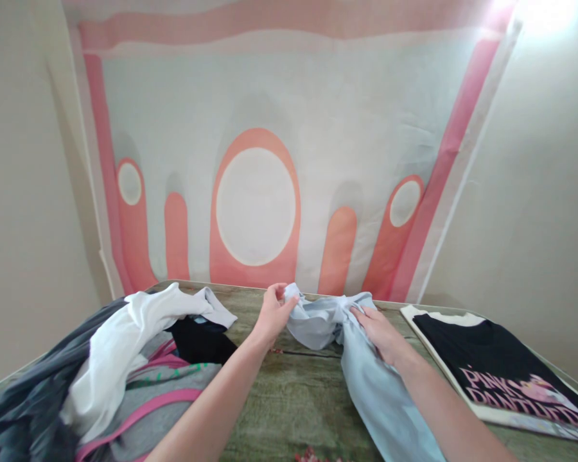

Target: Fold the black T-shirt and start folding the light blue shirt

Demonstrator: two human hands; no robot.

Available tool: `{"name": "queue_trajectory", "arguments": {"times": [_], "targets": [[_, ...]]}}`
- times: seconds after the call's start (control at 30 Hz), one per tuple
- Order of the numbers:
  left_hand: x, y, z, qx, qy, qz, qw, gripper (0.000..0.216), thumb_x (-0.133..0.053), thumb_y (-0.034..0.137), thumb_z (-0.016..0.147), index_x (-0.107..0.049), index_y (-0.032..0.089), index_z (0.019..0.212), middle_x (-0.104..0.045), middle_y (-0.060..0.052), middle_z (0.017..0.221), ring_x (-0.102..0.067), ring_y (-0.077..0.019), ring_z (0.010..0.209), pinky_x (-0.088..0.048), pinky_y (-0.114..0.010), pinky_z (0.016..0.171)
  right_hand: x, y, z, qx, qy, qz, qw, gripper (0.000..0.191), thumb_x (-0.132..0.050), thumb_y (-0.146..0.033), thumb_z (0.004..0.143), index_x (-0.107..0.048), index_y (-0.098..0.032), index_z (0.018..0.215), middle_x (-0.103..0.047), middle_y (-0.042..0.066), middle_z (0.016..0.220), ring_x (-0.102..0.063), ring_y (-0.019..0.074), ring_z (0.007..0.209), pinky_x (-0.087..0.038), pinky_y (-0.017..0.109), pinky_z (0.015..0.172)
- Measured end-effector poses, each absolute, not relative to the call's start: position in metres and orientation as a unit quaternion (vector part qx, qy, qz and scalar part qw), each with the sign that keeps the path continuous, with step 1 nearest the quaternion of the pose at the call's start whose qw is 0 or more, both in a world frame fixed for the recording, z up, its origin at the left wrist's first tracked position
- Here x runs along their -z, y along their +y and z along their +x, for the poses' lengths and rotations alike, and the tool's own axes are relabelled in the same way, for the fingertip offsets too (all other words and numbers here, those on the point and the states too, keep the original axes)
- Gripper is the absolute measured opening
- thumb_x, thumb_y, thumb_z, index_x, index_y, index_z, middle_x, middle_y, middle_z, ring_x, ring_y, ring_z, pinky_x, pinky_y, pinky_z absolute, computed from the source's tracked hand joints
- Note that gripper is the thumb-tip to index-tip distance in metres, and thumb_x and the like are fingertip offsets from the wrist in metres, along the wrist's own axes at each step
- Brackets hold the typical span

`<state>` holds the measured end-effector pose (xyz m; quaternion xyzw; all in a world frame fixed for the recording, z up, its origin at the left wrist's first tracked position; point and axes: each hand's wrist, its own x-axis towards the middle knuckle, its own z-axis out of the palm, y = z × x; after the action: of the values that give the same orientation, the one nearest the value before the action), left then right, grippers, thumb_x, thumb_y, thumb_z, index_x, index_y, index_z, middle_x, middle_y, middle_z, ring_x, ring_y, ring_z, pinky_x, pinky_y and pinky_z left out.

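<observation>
Shirt (pixel 318 324) at table's (pixel 298 385) far edge: left hand (pixel 272 314) pinches it, right hand (pixel 376 330) open atop.

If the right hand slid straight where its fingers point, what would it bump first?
Probably the bunched pale blue cloth garment under the right hand, well before the left hand.

A: Left hand (pixel 273 314)?
B: Forearm stretched forward, bare. Fingers pinched together against thumb.
A: Right hand (pixel 378 330)?
B: Palm down, fingers flat and extended. Forearm angled inward.
</observation>
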<state>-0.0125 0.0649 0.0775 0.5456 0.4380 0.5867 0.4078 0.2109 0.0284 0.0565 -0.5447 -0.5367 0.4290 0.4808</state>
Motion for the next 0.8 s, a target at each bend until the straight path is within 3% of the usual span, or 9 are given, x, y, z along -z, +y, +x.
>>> {"name": "queue_trajectory", "arguments": {"times": [0.07, 0.13, 0.23, 0.33, 0.43, 0.5, 0.7, 0.8], "targets": [[-0.080, 0.060, -0.012, -0.526, 0.456, 0.617, 0.368, 0.033, -0.065, 0.042, 0.066, -0.059, 0.013, 0.081, -0.060, -0.005, 0.079, -0.055, -0.0172, 0.079, -0.041, -0.025, 0.070, -0.057, 0.028, 0.208, -0.508, -0.451, -0.521, 0.518, 0.029, -0.052, -0.046, 0.073, -0.056, -0.020, 0.085, -0.064, 0.002, 0.070, -0.059, 0.0185, 0.064, -0.045, 0.030, 0.060], [-0.084, 0.051, -0.010, -0.417, 0.434, 0.684, 0.413, 0.037, -0.055, 0.051, 0.073, -0.060, 0.014, 0.067, -0.058, -0.002, 0.062, -0.054, -0.0150, 0.063, -0.040, -0.024, 0.059, -0.057, 0.027, 0.203, -0.535, -0.405, -0.506, 0.542, 0.027, -0.056, -0.043, 0.071, -0.055, -0.021, 0.086, -0.063, 0.001, 0.069, -0.059, 0.0174, 0.061, -0.046, 0.029, 0.058], [-0.087, 0.035, -0.001, -0.309, 0.370, 0.717, 0.504, 0.040, -0.051, 0.053, 0.075, -0.063, 0.014, 0.072, -0.062, -0.003, 0.068, -0.055, -0.0151, 0.064, -0.039, -0.022, 0.056, -0.064, 0.016, 0.189, -0.523, -0.444, -0.492, 0.536, 0.028, -0.056, -0.043, 0.072, -0.055, -0.021, 0.088, -0.062, -0.001, 0.070, -0.058, 0.0152, 0.062, -0.046, 0.026, 0.058], [-0.082, 0.027, 0.009, -0.372, 0.323, 0.692, 0.528, 0.033, -0.060, 0.044, 0.072, -0.062, 0.015, 0.088, -0.062, -0.003, 0.084, -0.055, -0.0155, 0.076, -0.040, -0.022, 0.065, -0.082, -0.010, 0.173, -0.514, -0.594, -0.441, 0.434, 0.030, -0.055, -0.045, 0.074, -0.058, -0.019, 0.088, -0.062, -0.001, 0.072, -0.056, 0.0133, 0.065, -0.045, 0.024, 0.059], [-0.076, 0.033, 0.012, -0.449, 0.333, 0.613, 0.558, 0.032, -0.062, 0.040, 0.070, -0.058, 0.014, 0.089, -0.059, -0.001, 0.076, -0.054, -0.0142, 0.070, -0.041, -0.023, 0.064, -0.102, -0.035, 0.165, -0.543, -0.720, -0.343, 0.263, 0.028, -0.057, -0.041, 0.074, -0.062, -0.018, 0.090, -0.064, 0.001, 0.082, -0.058, 0.0153, 0.078, -0.046, 0.025, 0.069], [-0.075, 0.040, 0.009, -0.471, 0.324, 0.577, 0.583, 0.034, -0.064, 0.037, 0.068, -0.057, 0.014, 0.092, -0.059, 0.000, 0.074, -0.054, -0.0138, 0.068, -0.041, -0.024, 0.064, -0.110, -0.040, 0.168, -0.552, -0.741, -0.313, 0.218, 0.029, -0.056, -0.039, 0.075, -0.063, -0.019, 0.096, -0.065, 0.003, 0.091, -0.058, 0.0172, 0.087, -0.045, 0.029, 0.077], [-0.097, 0.042, -0.015, -0.449, 0.284, 0.593, 0.605, 0.034, -0.066, 0.031, 0.067, -0.059, 0.015, 0.097, -0.060, -0.001, 0.078, -0.055, -0.0133, 0.070, -0.040, -0.023, 0.067, -0.092, 0.005, 0.214, -0.382, -0.684, -0.443, 0.436, 0.033, -0.051, -0.042, 0.078, -0.062, -0.016, 0.097, -0.065, 0.007, 0.092, -0.060, 0.0173, 0.085, -0.045, 0.033, 0.080], [-0.113, 0.035, -0.029, -0.417, 0.264, 0.612, 0.619, 0.037, -0.066, 0.033, 0.069, -0.059, 0.016, 0.101, -0.061, -0.003, 0.082, -0.055, -0.0139, 0.072, -0.040, -0.023, 0.068, -0.065, 0.027, 0.237, -0.314, -0.698, -0.494, 0.413, 0.043, -0.061, -0.038, 0.070, -0.058, -0.019, 0.108, -0.059, 0.009, 0.110, -0.055, 0.0213, 0.098, -0.043, 0.037, 0.085]]}}
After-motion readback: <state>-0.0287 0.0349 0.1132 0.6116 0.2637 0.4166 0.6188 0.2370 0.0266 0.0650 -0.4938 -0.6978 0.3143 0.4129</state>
